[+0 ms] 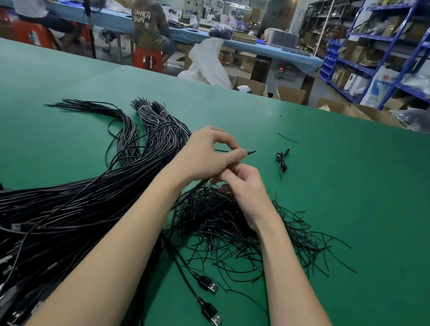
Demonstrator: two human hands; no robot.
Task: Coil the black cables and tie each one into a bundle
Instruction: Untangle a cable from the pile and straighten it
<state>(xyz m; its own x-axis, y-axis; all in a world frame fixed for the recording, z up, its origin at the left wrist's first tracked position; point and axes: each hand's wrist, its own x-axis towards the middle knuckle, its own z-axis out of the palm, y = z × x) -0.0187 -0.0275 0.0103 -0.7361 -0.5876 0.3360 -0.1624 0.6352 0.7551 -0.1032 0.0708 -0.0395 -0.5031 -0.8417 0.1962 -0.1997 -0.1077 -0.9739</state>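
Note:
A thick mass of long black cables (66, 204) lies across the left of the green table (373, 188), their far ends banded together. My left hand (207, 153) is raised over the table's middle and pinches a thin black cable whose tip (250, 151) sticks out to the right. My right hand (243, 190) sits just below and against it, fingers curled on the same cable. Under my right hand lies a heap of short black twist ties (227, 221). One small tied bundle (282, 159) rests to the right. Two USB plugs (210, 300) lie near my forearms.
A loose tie piece (288, 138) lies farther back on the table. Beyond the far edge are cardboard boxes (289, 93), a white bag (210, 62), seated people at a blue bench (268, 50) and blue shelving (412, 47) on the right.

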